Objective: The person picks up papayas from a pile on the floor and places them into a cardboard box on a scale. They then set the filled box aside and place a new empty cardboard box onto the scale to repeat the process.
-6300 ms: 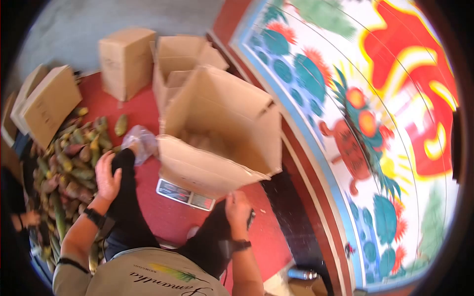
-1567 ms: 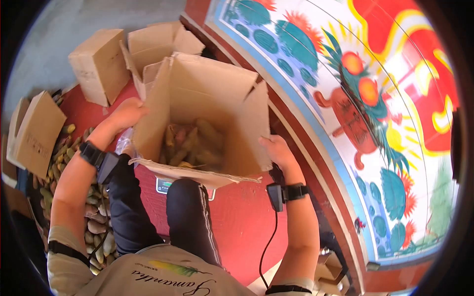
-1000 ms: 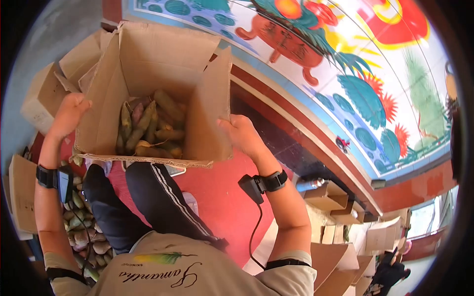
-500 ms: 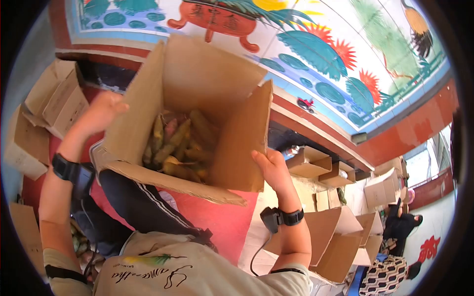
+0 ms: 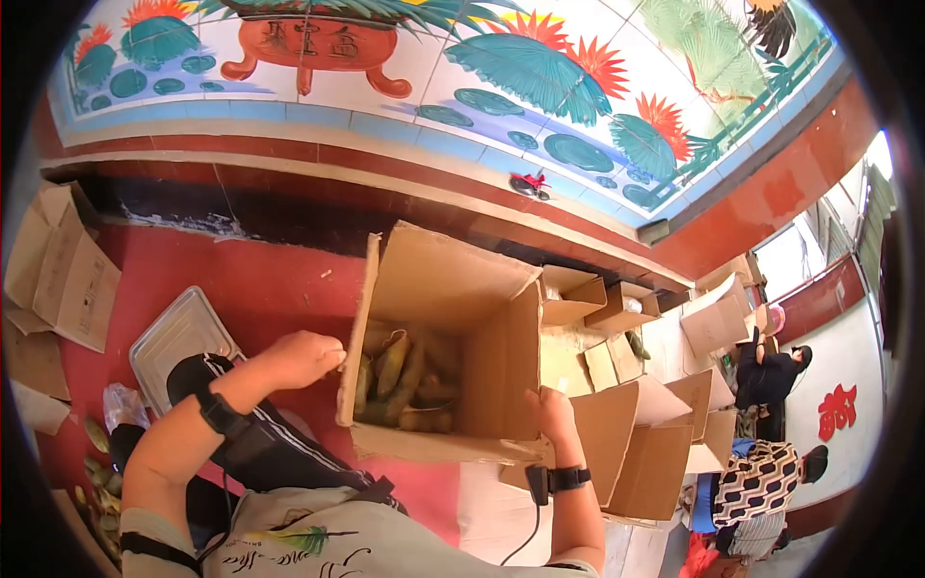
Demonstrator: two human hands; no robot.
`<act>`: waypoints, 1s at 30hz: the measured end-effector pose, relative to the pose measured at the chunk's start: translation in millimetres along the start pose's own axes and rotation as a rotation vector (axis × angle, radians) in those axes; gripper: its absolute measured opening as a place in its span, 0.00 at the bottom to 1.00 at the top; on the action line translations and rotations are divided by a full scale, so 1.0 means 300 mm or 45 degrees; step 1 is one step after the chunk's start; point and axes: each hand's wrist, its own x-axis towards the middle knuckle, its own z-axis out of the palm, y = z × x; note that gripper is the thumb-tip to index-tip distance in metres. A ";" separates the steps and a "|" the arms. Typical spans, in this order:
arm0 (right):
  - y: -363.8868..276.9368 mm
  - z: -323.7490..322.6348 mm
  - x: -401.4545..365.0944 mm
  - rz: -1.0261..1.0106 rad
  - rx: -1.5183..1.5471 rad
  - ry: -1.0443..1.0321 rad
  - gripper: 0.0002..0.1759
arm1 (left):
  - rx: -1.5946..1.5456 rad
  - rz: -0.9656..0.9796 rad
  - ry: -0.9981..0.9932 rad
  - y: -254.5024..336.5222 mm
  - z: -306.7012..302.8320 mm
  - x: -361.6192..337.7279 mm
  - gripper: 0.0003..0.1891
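Observation:
An open cardboard box (image 5: 501,361) hangs in front of me, tilted so that I see into it. Several greenish-brown, elongated vegetables (image 5: 393,366) lie at its bottom. My left hand (image 5: 306,360) is closed on the box's left edge. On the right edge, my right hand (image 5: 553,416) is also closed, its fingers partly hidden by the cardboard. Both wrists wear black bands.
A grey lidded tray (image 5: 183,337) lies on the red floor (image 5: 279,289). Cardboard boxes (image 5: 72,270) stand at far left, with green vegetables (image 5: 101,482) below. More boxes (image 5: 650,467) line the right, where people (image 5: 766,371) are near the wall.
The box has moved right and down in view, still between both hands. The view has shifted, showing more of the floor, the tray and the people at right.

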 end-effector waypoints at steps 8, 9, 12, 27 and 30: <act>-0.012 -0.024 0.054 -0.177 -0.121 -0.082 0.23 | -0.432 -0.100 0.663 -0.197 -0.237 -0.318 0.09; 0.036 -0.020 0.070 -0.115 0.032 -0.031 0.23 | -0.321 -0.118 0.791 -0.295 -0.262 -0.381 0.09; 0.201 -0.015 0.110 0.090 0.138 0.345 0.20 | -0.078 -0.229 1.128 -0.489 -0.288 -0.582 0.08; 0.692 0.001 -0.187 0.777 -0.258 0.701 0.13 | 0.313 -0.644 1.494 -0.950 0.045 -1.126 0.08; 0.605 -0.024 -0.186 0.744 -0.380 0.838 0.12 | 0.202 -0.483 1.601 -0.911 0.050 -1.106 0.08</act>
